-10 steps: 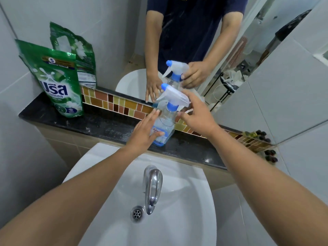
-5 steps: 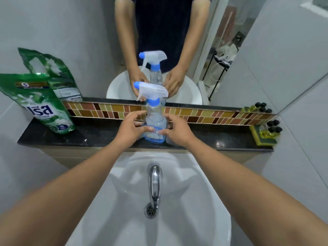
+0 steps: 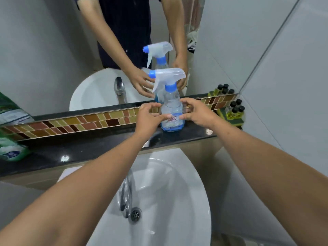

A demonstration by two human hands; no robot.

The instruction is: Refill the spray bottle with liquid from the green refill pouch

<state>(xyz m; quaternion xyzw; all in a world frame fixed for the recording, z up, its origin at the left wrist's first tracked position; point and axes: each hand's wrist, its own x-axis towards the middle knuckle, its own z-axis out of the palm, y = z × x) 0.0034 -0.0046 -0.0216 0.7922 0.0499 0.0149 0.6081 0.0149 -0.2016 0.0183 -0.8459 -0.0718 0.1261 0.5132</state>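
A clear spray bottle (image 3: 171, 110) with a white trigger head and blue collar stands upright on the black ledge (image 3: 88, 150), just in front of the mirror. My left hand (image 3: 149, 118) and my right hand (image 3: 197, 113) cup its lower body from either side. Both thumbs press on the label and the fingers curl loosely round the sides. The green refill pouch (image 3: 10, 150) stands far to the left on the same ledge, mostly cut off by the frame edge.
A white basin (image 3: 186, 201) with a chrome tap (image 3: 126, 192) lies below the ledge. Several small black-capped bottles on a yellow-green tray (image 3: 234, 111) sit at the ledge's right end. The mirror (image 3: 53, 59) and a mosaic tile strip (image 3: 79, 121) back the ledge.
My right hand dropped from the trigger head to the bottle's lower body and my left hand closed in on the other side. The view swung right, leaving the pouch at the left edge.
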